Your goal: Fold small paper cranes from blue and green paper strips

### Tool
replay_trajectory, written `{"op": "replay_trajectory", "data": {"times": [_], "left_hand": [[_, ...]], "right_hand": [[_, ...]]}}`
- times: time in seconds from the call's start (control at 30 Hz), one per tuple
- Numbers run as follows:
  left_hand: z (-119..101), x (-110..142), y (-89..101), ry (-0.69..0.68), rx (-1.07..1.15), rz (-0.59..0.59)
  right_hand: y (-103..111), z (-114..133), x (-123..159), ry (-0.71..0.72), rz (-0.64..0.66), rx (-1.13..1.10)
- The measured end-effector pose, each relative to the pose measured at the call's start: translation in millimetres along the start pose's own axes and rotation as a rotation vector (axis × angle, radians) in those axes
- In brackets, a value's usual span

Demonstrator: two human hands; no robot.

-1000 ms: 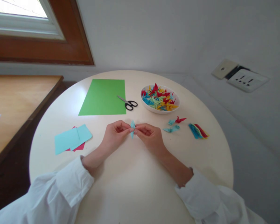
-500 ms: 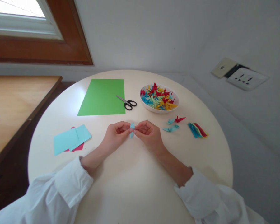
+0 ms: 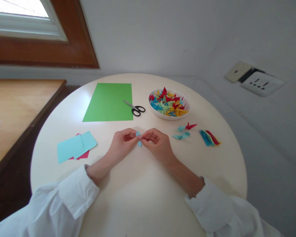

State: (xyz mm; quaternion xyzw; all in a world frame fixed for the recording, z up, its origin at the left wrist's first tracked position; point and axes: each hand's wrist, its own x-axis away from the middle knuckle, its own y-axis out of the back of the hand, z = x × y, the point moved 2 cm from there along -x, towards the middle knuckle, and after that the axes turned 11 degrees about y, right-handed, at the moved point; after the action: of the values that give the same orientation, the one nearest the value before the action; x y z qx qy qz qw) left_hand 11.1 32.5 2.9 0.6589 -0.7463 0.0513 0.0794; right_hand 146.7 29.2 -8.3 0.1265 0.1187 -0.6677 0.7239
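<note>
My left hand [image 3: 122, 143] and my right hand [image 3: 156, 142] meet over the middle of the round cream table [image 3: 138, 191]. Both pinch one small folded light-blue paper piece [image 3: 138, 138] between fingertips, just above the tabletop. Fingers of both hands are curled closed round it. Most of the paper is hidden by my fingers. White sleeves cover both forearms.
A green sheet [image 3: 110, 102] and black-handled scissors [image 3: 135, 108] lie behind my hands. A white bowl [image 3: 169, 104] holds several coloured folded paper pieces. Folded blue and red pieces [image 3: 185, 131] and a stack of coloured strips [image 3: 209, 137] lie right. Blue and red squares [image 3: 76, 147] lie left.
My fingers have drawn closer together and the blue paper piece has tilted and sunk lower between them. Nothing else on the table has moved.
</note>
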Motion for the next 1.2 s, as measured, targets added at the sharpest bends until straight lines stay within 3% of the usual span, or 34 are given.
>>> {"op": "replay_trajectory", "data": {"times": [0.27, 0.57, 0.77, 1.07, 1.2], "left_hand": [[2, -1, 3.1, -0.015, -0.048, -0.036], [3, -2, -0.5, 0.059, 0.153, 0.088], [5, -2, -1.8, 0.091, 0.194, 0.094], [7, -2, -2.7, 0.089, 0.183, 0.094], [9, -2, -0.8, 0.074, 0.139, 0.051]], "right_hand": [[0, -3, 2, 0.082, -0.006, 0.058], [3, 6, 2, 0.344, 0.041, 0.329], [3, 6, 2, 0.432, 0.069, 0.466], [3, 3, 1, 0.457, 0.079, 0.504], [1, 5, 1, 0.373, 0.056, 0.415]]}}
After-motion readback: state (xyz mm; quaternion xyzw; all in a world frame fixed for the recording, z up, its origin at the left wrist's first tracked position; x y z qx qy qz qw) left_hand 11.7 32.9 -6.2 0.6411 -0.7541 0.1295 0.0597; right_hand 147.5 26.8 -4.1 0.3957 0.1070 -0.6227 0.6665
